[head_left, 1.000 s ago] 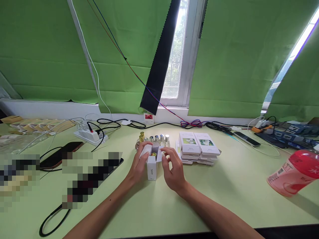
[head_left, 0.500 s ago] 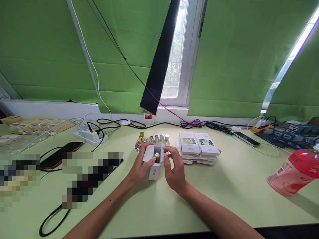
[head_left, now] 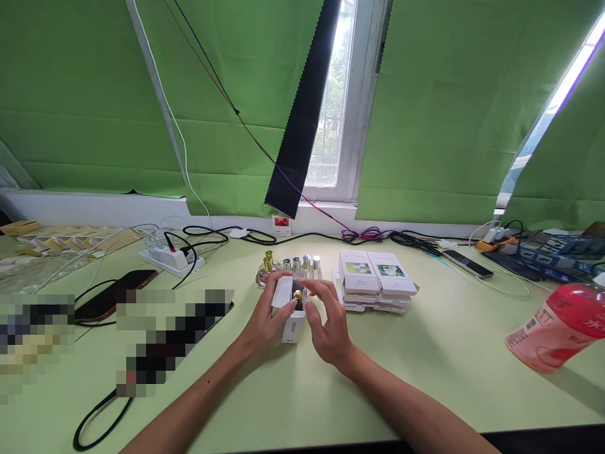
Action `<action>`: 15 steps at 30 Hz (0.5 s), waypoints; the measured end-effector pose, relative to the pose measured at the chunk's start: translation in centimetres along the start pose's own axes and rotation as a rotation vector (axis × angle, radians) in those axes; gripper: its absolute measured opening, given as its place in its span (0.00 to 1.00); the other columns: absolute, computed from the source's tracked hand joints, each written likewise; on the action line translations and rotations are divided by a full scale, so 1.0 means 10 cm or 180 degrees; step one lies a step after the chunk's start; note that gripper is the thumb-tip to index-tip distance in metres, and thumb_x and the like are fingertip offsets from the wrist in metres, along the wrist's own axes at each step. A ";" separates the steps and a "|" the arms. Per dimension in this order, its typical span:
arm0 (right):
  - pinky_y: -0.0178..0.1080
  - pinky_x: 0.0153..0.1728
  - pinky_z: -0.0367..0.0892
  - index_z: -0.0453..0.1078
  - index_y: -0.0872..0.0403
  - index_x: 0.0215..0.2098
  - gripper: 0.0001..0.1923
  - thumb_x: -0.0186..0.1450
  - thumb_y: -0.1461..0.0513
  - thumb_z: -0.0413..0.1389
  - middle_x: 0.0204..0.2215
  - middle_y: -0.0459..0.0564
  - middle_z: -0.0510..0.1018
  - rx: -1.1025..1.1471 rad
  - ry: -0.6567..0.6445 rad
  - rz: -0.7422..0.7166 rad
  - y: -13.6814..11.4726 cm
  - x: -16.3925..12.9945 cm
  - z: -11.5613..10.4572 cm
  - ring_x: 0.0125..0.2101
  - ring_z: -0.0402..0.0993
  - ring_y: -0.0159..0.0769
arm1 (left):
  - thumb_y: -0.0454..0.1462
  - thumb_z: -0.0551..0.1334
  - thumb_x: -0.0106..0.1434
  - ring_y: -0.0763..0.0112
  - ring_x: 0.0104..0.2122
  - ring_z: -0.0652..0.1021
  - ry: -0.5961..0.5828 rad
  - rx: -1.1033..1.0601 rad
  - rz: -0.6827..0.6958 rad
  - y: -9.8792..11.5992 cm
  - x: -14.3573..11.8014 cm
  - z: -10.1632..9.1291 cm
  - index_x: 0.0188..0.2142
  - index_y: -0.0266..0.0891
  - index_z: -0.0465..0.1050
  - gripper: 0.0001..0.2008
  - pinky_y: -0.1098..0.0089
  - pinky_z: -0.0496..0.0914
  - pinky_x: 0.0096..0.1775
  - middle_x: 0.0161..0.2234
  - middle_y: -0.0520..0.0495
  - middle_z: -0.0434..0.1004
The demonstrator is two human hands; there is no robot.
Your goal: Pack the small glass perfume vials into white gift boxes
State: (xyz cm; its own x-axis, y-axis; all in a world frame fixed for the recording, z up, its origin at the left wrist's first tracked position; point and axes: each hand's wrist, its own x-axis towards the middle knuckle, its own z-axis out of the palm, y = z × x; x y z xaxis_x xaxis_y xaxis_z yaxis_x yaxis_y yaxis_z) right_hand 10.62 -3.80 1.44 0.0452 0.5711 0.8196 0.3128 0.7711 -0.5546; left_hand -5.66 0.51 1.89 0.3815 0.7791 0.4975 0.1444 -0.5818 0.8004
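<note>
My left hand (head_left: 267, 315) is closed around a small white carton (head_left: 293, 330) standing on the table, its thumb across the front edge. The carton's top is open, with a white flap (head_left: 282, 292) folded out to the left. Inside it sits a bottle whose gold cap (head_left: 297, 295) shows at the opening. My right hand (head_left: 331, 325) is bent around the carton's right side, index finger at the upper edge and thumb by the near right corner. Its fingers largely hide the right flap. Behind the hands stand several glass bottles with silver caps (head_left: 316, 260) and some with gold caps (head_left: 268, 260).
White printed cartons (head_left: 359, 285) lie stacked to the right of my hands. A pink drink bottle (head_left: 548, 331) stands far right, near a phone (head_left: 467, 263). At left are a power strip (head_left: 172, 257), another phone (head_left: 118, 293) and cables. Green blinds (head_left: 472, 113) hang behind.
My right hand has moved slightly left, its index finger and thumb now closed in on the carton's right flap. The left hand and carton have stayed in place.
</note>
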 end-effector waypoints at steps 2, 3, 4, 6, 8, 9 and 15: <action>0.48 0.50 0.73 0.68 0.48 0.58 0.19 0.72 0.65 0.48 0.49 0.54 0.78 0.0024 -0.0008 -0.0006 0.00 0.00 0.00 0.51 0.71 0.41 | 0.44 0.57 0.69 0.62 0.42 0.72 -0.0003 0.0001 0.0008 -0.01 0.00 0.00 0.58 0.50 0.59 0.19 0.62 0.70 0.43 0.51 0.44 0.65; 0.48 0.50 0.73 0.69 0.48 0.58 0.19 0.71 0.65 0.48 0.49 0.54 0.78 0.0028 -0.0016 -0.0001 0.00 0.00 0.00 0.51 0.71 0.42 | 0.45 0.57 0.69 0.61 0.42 0.72 -0.0004 0.0005 0.0019 -0.01 0.00 0.00 0.58 0.50 0.59 0.19 0.61 0.70 0.43 0.51 0.44 0.65; 0.48 0.50 0.73 0.69 0.49 0.58 0.19 0.71 0.65 0.49 0.49 0.54 0.78 0.0026 -0.0028 0.0008 0.00 0.00 0.01 0.51 0.71 0.42 | 0.45 0.57 0.69 0.61 0.42 0.72 -0.0005 0.0009 0.0034 -0.02 0.00 0.00 0.58 0.50 0.59 0.19 0.60 0.71 0.43 0.51 0.44 0.65; 0.48 0.50 0.73 0.69 0.49 0.58 0.18 0.71 0.64 0.49 0.48 0.54 0.78 0.0009 -0.0056 0.0011 0.01 -0.01 0.01 0.51 0.71 0.42 | 0.45 0.57 0.69 0.59 0.44 0.72 -0.0007 0.0022 0.0078 -0.03 0.00 0.00 0.58 0.50 0.58 0.20 0.60 0.71 0.44 0.52 0.43 0.65; 0.48 0.51 0.73 0.69 0.50 0.57 0.18 0.71 0.64 0.49 0.48 0.54 0.79 -0.0033 -0.0083 -0.0002 0.01 -0.01 0.01 0.52 0.71 0.43 | 0.44 0.57 0.69 0.59 0.45 0.72 -0.0012 0.0031 0.0106 -0.04 0.01 0.00 0.58 0.50 0.58 0.20 0.59 0.70 0.45 0.53 0.43 0.64; 0.48 0.51 0.72 0.69 0.50 0.57 0.18 0.71 0.64 0.49 0.48 0.54 0.79 -0.0053 -0.0092 -0.0005 0.01 -0.01 0.01 0.52 0.70 0.43 | 0.44 0.57 0.69 0.59 0.45 0.72 -0.0016 0.0032 0.0111 -0.04 0.01 0.00 0.58 0.50 0.58 0.20 0.59 0.70 0.46 0.53 0.43 0.64; 0.48 0.51 0.72 0.69 0.50 0.57 0.18 0.71 0.64 0.49 0.48 0.54 0.79 -0.0016 -0.0099 0.0004 0.01 -0.01 0.01 0.51 0.71 0.42 | 0.44 0.56 0.69 0.59 0.47 0.72 -0.0049 0.0050 0.0065 -0.01 0.01 0.00 0.58 0.50 0.58 0.19 0.60 0.69 0.47 0.54 0.43 0.64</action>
State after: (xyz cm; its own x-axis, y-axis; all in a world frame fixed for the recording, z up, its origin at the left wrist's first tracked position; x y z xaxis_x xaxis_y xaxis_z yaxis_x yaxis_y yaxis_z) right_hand 10.55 -3.75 1.30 0.0163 0.5807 0.8140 0.3176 0.7689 -0.5549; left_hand -5.65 0.60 1.88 0.3985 0.7634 0.5084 0.1507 -0.6013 0.7847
